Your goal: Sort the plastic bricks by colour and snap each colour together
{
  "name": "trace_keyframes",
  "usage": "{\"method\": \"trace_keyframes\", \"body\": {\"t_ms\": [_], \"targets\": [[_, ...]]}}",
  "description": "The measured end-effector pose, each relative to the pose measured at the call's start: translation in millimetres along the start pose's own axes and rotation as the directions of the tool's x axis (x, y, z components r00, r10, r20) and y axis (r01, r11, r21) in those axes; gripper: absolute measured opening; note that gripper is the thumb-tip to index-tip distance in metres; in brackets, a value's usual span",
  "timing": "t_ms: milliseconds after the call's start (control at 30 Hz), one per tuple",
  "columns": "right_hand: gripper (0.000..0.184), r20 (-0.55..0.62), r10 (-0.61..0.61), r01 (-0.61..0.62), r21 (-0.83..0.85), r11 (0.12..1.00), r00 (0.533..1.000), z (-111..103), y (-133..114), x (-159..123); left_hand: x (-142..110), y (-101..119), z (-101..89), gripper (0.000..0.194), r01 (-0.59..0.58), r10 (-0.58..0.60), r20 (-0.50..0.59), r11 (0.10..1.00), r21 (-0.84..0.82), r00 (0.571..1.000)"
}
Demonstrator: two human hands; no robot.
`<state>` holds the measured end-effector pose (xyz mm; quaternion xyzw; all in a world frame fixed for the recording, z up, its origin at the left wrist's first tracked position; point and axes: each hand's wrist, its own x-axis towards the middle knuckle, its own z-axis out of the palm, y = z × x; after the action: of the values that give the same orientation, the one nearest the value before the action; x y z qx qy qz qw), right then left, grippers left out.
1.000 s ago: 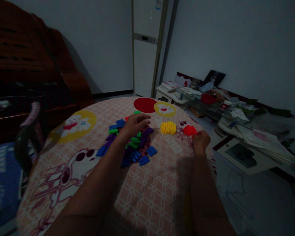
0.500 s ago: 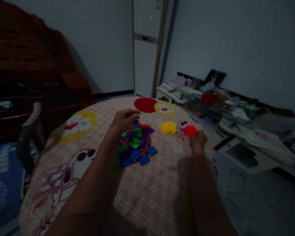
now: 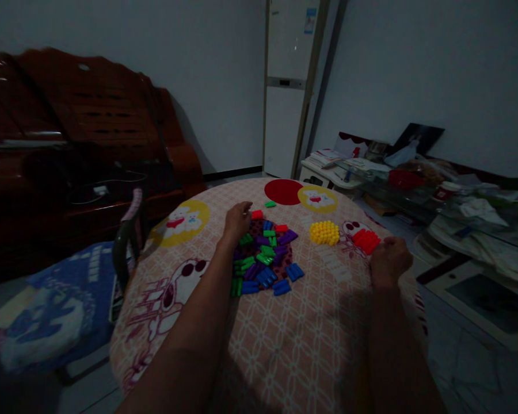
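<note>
Near the far side of the pile, my left hand [image 3: 238, 222] has its fingers bent around the left end of a red block [image 3: 257, 214]. A small green block [image 3: 270, 204] lies just beyond it. Below and right of that hand spreads a loose pile of green [image 3: 266, 251], purple [image 3: 287, 237] and blue [image 3: 266, 278] ridged blocks, with another red one among them. On the right, my right hand [image 3: 392, 260] is curled at the right end of a row of red blocks [image 3: 365, 241]; its fingertips are dim, and anything in them is hidden. A packed yellow group [image 3: 324, 233] sits left of that row.
A patterned cloth [image 3: 280, 351] covers the round table. At left stands a chair [image 3: 127, 230] with a blue cushion, before a wooden sofa [image 3: 107, 115]. A cluttered glass-topped cabinet [image 3: 380, 178] runs along the right. A white upright unit [image 3: 285, 121] stands behind.
The view has swung left. My left hand has drawn back from the green block to the red block, its fingers now bent. My right hand has shifted slightly right along the red row.
</note>
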<state>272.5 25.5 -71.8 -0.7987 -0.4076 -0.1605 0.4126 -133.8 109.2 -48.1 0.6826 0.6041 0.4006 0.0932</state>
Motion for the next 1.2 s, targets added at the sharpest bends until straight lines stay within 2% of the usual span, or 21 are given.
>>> {"method": "trace_keyframes", "body": {"t_ms": [67,167,267,400,567,667,733,833,933,1067,1200], "targets": [[0.023,-0.012,-0.035,0.036,0.047,0.998,0.999,1,-5,-2,0,0,13.3,0.051,-0.068,0.052,0.129,0.99,0.123,0.99],[0.024,-0.009,-0.11,0.111,0.091,0.99,0.994,5,-12,-6,-1,-2,27.3,0.054,-0.159,0.051,0.326,0.936,0.314,0.944],[0.025,0.004,-0.145,0.144,0.112,0.983,0.989,9,-21,-12,-1,-5,31.4,0.05,-0.199,0.016,0.395,0.882,0.426,0.919],[0.026,0.106,-0.259,0.24,0.159,0.958,0.96,12,-43,-26,0,-5,29.5,0.049,-0.16,-0.024,0.361,0.867,0.472,0.932],[0.028,0.242,-0.473,0.41,0.271,0.871,0.847,16,-72,-51,0,-5,28.9,0.047,-0.133,-0.05,0.352,0.869,0.477,0.935],[0.027,0.267,-0.568,0.482,0.326,0.814,0.778,18,-80,-62,1,-8,30.0,0.042,-0.149,0.0,0.317,0.883,0.445,0.948],[0.027,0.272,-0.599,0.507,0.34,0.792,0.753,19,-81,-65,2,-11,30.6,0.038,-0.164,0.027,0.331,0.903,0.396,0.943],[0.027,0.275,-0.606,0.517,0.333,0.788,0.746,20,-79,-65,3,-13,31.2,0.03,-0.162,0.03,0.378,0.933,0.322,0.925],[0.027,0.289,-0.589,0.501,0.325,0.802,0.755,19,-79,-64,3,-14,31.1,0.025,-0.166,0.057,0.364,0.946,0.277,0.93],[0.025,0.326,-0.564,0.462,0.341,0.818,0.758,17,-82,-63,1,-13,27.6,0.025,-0.105,0.043,0.277,0.971,0.214,0.96],[0.024,0.332,-0.556,0.401,0.432,0.808,0.762,17,-86,-62,2,-1,18.6,0.02,-0.014,0.006,0.162,0.999,0.046,0.987]]}}
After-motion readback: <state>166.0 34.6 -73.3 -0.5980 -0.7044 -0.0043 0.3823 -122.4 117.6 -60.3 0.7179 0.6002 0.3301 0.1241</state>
